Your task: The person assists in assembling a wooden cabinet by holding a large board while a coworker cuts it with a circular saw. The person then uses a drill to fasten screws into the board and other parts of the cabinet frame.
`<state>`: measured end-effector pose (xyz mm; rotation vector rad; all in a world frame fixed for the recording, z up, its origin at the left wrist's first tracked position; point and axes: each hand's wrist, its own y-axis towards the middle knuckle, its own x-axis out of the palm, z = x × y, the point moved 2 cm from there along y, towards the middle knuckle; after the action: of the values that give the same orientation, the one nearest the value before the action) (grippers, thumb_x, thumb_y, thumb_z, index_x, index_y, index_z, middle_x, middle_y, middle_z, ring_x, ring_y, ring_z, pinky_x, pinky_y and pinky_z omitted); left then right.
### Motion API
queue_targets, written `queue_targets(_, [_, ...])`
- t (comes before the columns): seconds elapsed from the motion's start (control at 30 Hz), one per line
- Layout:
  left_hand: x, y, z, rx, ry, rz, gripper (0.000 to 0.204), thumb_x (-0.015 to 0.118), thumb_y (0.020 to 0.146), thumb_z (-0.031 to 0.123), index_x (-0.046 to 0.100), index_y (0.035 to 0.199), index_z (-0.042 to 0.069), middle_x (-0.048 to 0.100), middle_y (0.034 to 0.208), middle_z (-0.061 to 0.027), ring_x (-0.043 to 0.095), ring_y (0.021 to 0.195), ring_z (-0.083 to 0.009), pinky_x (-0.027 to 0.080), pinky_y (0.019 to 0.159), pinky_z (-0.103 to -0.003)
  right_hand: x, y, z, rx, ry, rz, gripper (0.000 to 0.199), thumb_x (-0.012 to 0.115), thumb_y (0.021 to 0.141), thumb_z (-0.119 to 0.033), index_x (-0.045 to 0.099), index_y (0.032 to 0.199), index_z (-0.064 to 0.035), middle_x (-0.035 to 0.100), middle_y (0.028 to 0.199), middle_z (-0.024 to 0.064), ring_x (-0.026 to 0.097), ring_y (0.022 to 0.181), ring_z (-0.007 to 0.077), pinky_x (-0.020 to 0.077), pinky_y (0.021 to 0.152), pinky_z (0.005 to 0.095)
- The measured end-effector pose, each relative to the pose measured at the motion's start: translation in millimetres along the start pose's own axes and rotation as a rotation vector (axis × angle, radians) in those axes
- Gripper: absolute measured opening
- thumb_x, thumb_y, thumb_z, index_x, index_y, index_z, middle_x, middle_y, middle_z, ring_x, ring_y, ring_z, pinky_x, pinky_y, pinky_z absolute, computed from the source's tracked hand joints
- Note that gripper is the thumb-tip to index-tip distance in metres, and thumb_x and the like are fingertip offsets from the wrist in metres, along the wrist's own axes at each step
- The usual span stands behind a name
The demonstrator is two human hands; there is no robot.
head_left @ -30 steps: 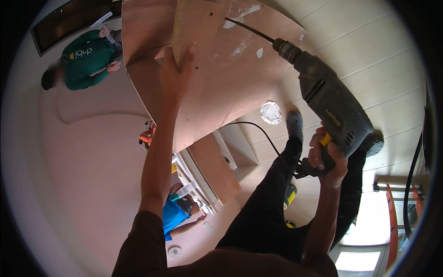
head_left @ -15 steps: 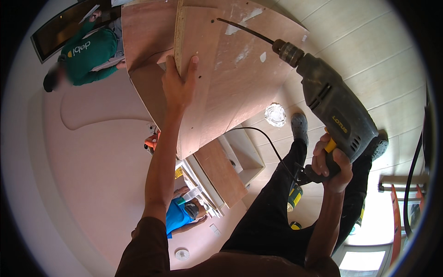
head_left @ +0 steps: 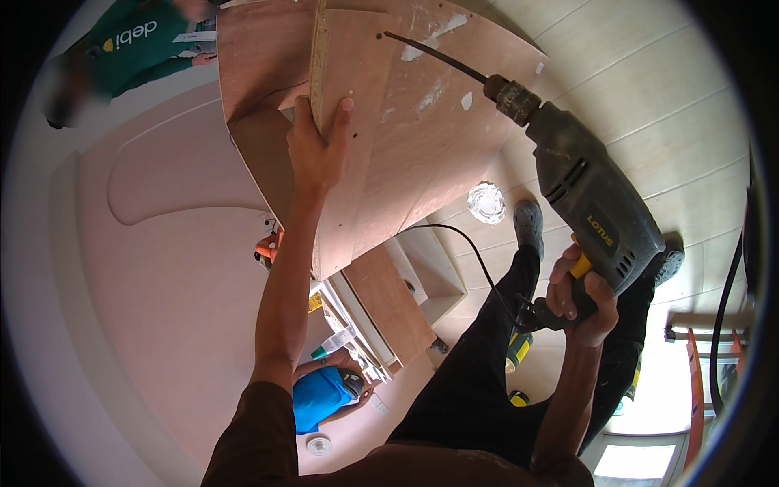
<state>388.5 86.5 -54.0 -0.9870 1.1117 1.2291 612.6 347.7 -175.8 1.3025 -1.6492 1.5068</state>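
My right hand (head_left: pixel 586 299) is closed round the handle of a dark grey power drill (head_left: pixel 596 191) with a yellow trigger. Its long thin drill bit (head_left: pixel 442 58) points up and left, the tip appearing close to a small dark hole near the top of a plywood panel (head_left: pixel 398 154). Whether the tip touches the wood I cannot tell. My left hand (head_left: pixel 318 154) grips the panel's raised edge strip, with fingers on either side of the edge. Several small dark holes run down that strip. A black cord (head_left: pixel 466 237) trails from the drill's handle.
A person in a green shirt (head_left: pixel 134 49) is at the upper left. Lower down, another in a blue shirt (head_left: pixel 320 398) is by a wooden cabinet (head_left: pixel 388 304). A crumpled whitish round thing (head_left: pixel 487 203) lies on the tiled floor near my foot. An orange ladder (head_left: pixel 695 398) stands at right.
The person in green has moved toward the upper left edge, and the person in blue has changed posture. My drill and left hand have barely moved.
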Motion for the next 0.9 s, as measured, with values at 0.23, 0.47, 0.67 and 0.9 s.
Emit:
queue_targets(0.23, [-1.3,-0.1,2.7,-0.021,0.012,-0.009,0.046,0.061,0.086,0.041,0.052,0.096,-0.003,0.064,0.086,-0.0238,0.066,0.08,-0.0349,0.05,0.069,-0.038,0.2,-1.7,1.1,0.011,0.061,-0.022,0.043,0.054,0.081,-0.024,0.05,0.108,0.0092,0.06,0.078,0.0206,0.039,0.038,0.0081,0.0391,0.041,0.024])
queue_targets(0.47, [0.1,0.0,1.2,0.021,0.008,0.005,0.046,0.061,0.086,0.041,0.05,0.096,-0.003,0.065,0.085,-0.024,0.066,0.081,-0.0364,0.05,0.068,-0.039,1.2,-0.4,2.2,0.022,0.061,-0.059,0.042,0.055,0.081,-0.024,0.05,0.108,0.0081,0.06,0.08,0.0197,0.041,0.039,0.0078,0.0389,0.041,0.0237])
queue_targets(0.67, [0.4,0.3,-0.4,0.009,0.021,-0.001,0.046,0.061,0.086,0.042,0.05,0.095,-0.002,0.065,0.084,-0.0234,0.067,0.081,-0.0358,0.05,0.069,-0.039,4.1,-1.3,0.2,0.016,0.048,0.012,0.041,0.054,0.082,-0.024,0.049,0.107,0.0084,0.06,0.078,0.0197,0.04,0.039,0.0078,0.0392,0.041,0.0235])
queue_targets(0.9, [0.1,-0.2,1.9,-0.021,-0.001,-0.011,0.045,0.06,0.086,0.042,0.049,0.094,-0.001,0.065,0.082,-0.0228,0.067,0.079,-0.0355,0.05,0.068,-0.039,9.3,-1.5,-2.5,-0.019,-0.014,0.008,0.046,0.054,0.081,-0.026,0.048,0.11,0.009,0.058,0.073,0.0168,0.038,0.035,0.0067,0.0378,0.036,0.0217])
